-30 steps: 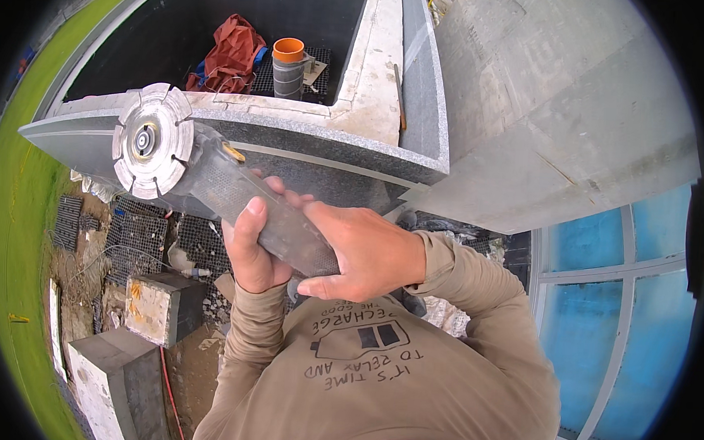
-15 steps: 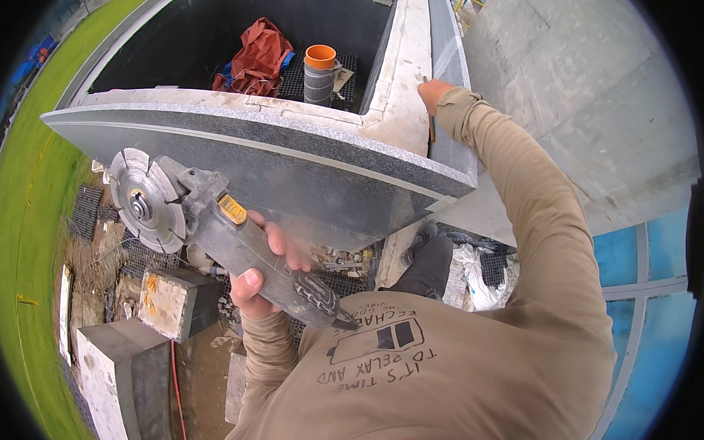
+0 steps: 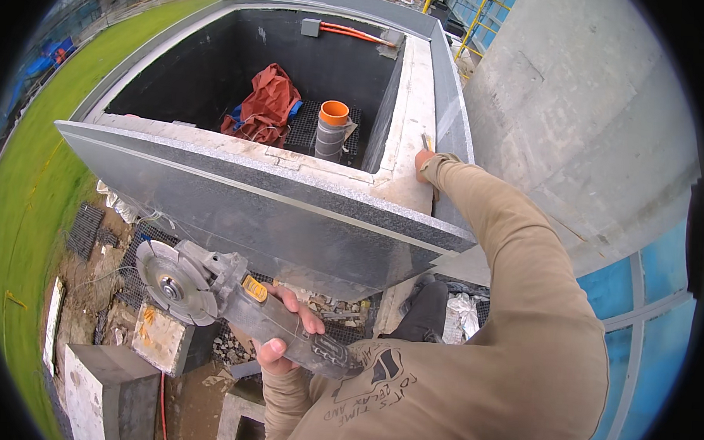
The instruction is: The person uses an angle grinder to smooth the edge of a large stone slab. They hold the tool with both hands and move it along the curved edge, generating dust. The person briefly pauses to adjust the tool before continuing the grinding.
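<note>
Grey handheld angle grinder (image 3: 233,305) with a round segmented cutting disc (image 3: 170,282), held low at near left, below and clear of the wall. Left hand (image 3: 286,334) wrapped firmly around the grinder's body, grip closed on it, disc pointing left and touching nothing. Whether the disc is spinning: cannot tell.

Just above and beyond, a large square planter-like box with dark grey stone-clad walls (image 3: 290,225) and a pale stone rim. Right hand (image 3: 424,160) stretched out to the far right part of that pale rim (image 3: 410,106), resting on top beside a small upright object too small to identify; grip state cannot tell, fingers hidden by the sleeve and the angle. Tan long sleeve (image 3: 513,257) running back to a tan shirt at the near edge.

Inside the box, far from the hands: rumpled red cloth (image 3: 265,100), grey pipe with an orange collar (image 3: 332,130) standing upright on black grating.

Below at near left, loose grey stone blocks (image 3: 102,390), rubble and black mesh mats on bare soil. Green grass along the far left, pale concrete wall (image 3: 573,119) at right.

Judging by this view, no cut under way at present: tool lowered, rim apparently being felt or checked, no fresh cut line discernible.
</note>
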`<state>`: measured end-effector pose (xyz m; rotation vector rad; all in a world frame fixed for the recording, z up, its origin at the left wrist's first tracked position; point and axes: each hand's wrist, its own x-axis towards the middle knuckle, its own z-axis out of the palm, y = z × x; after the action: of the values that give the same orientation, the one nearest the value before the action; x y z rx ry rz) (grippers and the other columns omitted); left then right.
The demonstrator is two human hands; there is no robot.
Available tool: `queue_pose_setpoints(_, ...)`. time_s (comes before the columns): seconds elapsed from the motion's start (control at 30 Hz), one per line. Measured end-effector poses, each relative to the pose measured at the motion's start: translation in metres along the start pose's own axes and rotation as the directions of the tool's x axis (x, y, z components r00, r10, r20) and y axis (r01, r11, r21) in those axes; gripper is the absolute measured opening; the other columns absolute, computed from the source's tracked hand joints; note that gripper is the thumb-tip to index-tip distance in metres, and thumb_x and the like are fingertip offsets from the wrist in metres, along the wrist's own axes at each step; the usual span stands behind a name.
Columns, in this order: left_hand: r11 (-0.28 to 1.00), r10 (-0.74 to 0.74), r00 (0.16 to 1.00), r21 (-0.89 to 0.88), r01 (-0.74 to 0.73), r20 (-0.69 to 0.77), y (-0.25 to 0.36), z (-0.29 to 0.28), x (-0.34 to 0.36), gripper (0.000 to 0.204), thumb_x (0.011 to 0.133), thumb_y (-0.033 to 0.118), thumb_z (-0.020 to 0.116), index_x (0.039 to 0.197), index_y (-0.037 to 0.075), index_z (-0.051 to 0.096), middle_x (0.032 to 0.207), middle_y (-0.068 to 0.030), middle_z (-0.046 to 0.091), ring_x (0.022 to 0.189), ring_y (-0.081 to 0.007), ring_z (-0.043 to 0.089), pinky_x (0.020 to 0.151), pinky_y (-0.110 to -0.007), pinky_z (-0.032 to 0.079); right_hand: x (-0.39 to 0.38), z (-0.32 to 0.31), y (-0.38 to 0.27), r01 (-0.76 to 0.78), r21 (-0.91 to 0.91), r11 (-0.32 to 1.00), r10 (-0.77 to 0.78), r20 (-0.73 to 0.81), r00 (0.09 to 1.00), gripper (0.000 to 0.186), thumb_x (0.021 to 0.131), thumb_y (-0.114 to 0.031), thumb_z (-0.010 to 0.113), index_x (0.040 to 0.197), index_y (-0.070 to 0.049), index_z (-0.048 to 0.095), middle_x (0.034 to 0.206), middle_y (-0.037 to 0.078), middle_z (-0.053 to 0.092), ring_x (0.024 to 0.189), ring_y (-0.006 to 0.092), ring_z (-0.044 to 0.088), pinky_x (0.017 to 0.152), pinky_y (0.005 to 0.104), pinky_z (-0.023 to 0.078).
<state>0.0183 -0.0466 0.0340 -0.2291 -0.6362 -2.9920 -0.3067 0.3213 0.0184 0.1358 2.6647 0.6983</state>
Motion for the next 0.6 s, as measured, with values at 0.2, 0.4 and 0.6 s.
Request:
queue_pose_setpoints(0.2, 0.994, -0.041, 0.988, 0.098, 0.056, -0.149, 0.006, 0.001, -0.005, 0.076, 0.074, 0.037, 0.081, 0.127, -0.003, 0.043, 0.105, -0.0133, 0.055, 0.085, -0.0278, 0.066, 0.077, -0.043, 0.06, -0.018, -0.022, 0.003, -0.046, 0.485, 0.873, 0.162, -0.201, 0.966, 0.04, 0.085, -0.016, 0.06, 0.119, 0.005, 0.058, 0.119, 0.029, 0.065, 0.114, 0.0417, 0.064, 0.097, 0.0483, 0.05)
queue_pose_setpoints(0.4, 0.961, -0.11, 0.991, 0.245, 0.127, -0.082, 0.015, 0.013, -0.008, 0.092, 0.08, 0.047, 0.082, 0.142, -0.002, 0.035, 0.114, -0.011, 0.053, 0.103, -0.0251, 0.062, 0.087, -0.043, 0.059, -0.063, -0.069, 0.01, 0.273, 0.868, 0.415, 0.072, -0.33, 0.941, 0.039, 0.087, -0.008, 0.054, 0.123, 0.006, 0.056, 0.104, 0.017, 0.066, 0.091, 0.0283, 0.066, 0.076, 0.0397, 0.055)
queue_pose_setpoints(0.6, 0.942, -0.18, 0.97, 0.254, 0.218, -0.164, 0.02, 0.031, -0.008, 0.08, 0.079, 0.045, 0.082, 0.128, -0.005, 0.045, 0.119, -0.0196, 0.059, 0.101, -0.0327, 0.066, 0.087, -0.045, 0.059, -0.192, -0.079, 0.005, 0.489, 0.799, -0.351, 0.034, -0.511, 0.859, 0.043, 0.1, -0.01, 0.045, 0.141, 0.004, 0.046, 0.1, 0.007, 0.056, 0.063, 0.0083, 0.05, 0.051, 0.0237, 0.043)
